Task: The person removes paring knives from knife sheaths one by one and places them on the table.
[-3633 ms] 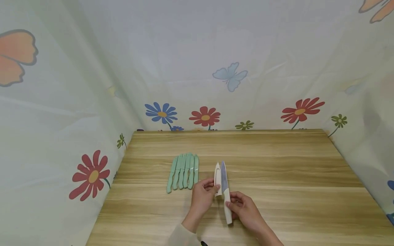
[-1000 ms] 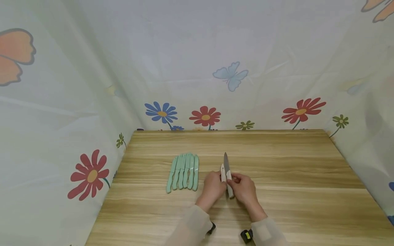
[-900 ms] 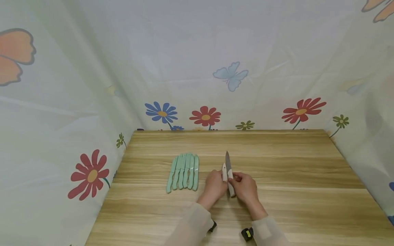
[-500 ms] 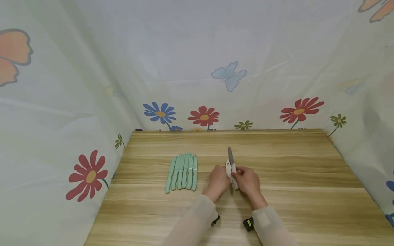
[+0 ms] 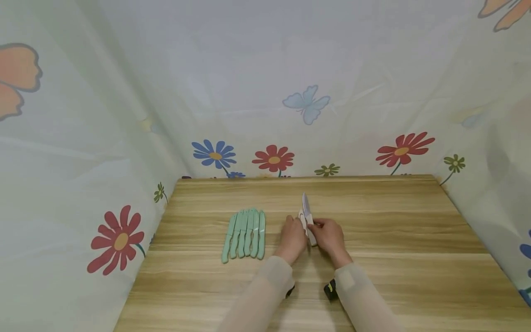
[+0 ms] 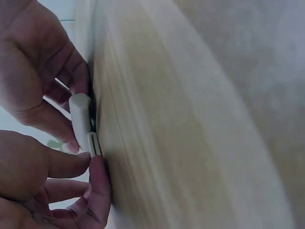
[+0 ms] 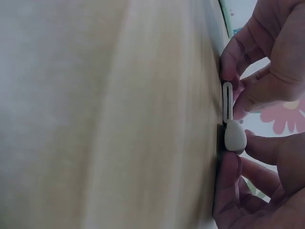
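Observation:
In the head view, a kitchen knife with a pale handle (image 5: 313, 237) and a bare grey blade (image 5: 306, 206) points away from me. My right hand (image 5: 330, 236) pinches its handle from the right. Alongside the knife's left is a white blade sheath (image 5: 302, 218), pinched by my left hand (image 5: 292, 239). The left wrist view shows the slotted end of the sheath (image 6: 95, 144) between left thumb and finger, beside the knife handle (image 6: 80, 114). Seen from the right wrist, the handle butt (image 7: 235, 137) is low over the table, adjoining the sheath (image 7: 228, 102).
Several mint-green knives (image 5: 244, 234) lie in a row on the wooden table (image 5: 381, 221), left of my hands. A floral curtain (image 5: 240, 92) stands behind the table and at its sides. Black wrist devices (image 5: 330, 290) show below the cuffs.
Over these seconds both hands have moved farther from me, carrying the knife and sheath. In the last half second they shift slightly left and forward. The green knives have stayed put.

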The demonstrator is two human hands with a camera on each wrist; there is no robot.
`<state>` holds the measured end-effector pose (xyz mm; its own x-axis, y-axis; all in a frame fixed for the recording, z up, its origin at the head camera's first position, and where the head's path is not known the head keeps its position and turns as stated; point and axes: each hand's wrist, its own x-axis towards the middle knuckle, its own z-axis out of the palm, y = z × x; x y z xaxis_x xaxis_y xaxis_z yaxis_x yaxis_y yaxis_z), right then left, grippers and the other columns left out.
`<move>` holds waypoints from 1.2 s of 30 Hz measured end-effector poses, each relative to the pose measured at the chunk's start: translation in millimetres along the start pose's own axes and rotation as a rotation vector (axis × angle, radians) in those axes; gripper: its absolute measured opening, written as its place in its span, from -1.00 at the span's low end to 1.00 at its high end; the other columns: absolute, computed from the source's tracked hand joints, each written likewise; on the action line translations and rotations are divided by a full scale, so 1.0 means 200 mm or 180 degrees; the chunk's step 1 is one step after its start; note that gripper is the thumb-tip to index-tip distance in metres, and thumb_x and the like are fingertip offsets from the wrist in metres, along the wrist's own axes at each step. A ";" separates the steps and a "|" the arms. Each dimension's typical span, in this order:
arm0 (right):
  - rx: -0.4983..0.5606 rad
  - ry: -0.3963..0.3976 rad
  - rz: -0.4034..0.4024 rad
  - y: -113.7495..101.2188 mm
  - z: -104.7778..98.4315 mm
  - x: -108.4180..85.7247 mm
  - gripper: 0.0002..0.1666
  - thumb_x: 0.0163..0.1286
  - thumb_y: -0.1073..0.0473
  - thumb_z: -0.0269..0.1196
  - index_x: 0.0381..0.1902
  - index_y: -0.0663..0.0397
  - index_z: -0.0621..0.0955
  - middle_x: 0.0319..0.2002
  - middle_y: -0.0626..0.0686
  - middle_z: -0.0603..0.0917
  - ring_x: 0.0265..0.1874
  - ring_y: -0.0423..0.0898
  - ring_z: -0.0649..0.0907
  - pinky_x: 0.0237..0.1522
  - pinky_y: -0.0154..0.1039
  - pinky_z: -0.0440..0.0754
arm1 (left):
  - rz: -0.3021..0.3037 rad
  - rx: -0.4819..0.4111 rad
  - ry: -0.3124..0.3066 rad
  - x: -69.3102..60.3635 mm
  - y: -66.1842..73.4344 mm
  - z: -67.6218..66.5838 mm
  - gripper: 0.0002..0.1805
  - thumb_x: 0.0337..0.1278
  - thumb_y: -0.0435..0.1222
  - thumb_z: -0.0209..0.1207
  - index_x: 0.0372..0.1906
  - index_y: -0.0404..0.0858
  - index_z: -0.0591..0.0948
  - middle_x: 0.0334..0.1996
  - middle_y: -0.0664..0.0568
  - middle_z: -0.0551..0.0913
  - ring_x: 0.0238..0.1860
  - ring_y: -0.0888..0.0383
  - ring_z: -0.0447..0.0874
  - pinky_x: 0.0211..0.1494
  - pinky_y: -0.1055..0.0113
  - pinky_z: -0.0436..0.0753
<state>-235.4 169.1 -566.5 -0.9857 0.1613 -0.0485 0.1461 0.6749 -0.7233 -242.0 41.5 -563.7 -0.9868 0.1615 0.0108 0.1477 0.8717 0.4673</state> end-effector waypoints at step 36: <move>-0.0214 -0.0086 0.0131 -0.01 0.00 0.09 -0.49 0.57 -0.10 0.15 0.31 -0.01 0.64 0.23 0.29 0.67 0.05 0.32 0.70 0.03 0.23 0.63 | -0.0194 -0.0109 0.0008 0.12 -0.04 0.04 -0.48 0.47 -0.27 0.17 0.43 -0.31 0.48 0.01 -0.24 0.65 -0.04 -0.06 0.63 -0.02 0.16 0.68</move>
<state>-253.5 171.0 -565.1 -0.9805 0.1711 -0.0966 0.1910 0.7151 -0.6724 -266.4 42.4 -573.1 -0.9941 0.1073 -0.0166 0.0849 0.8635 0.4971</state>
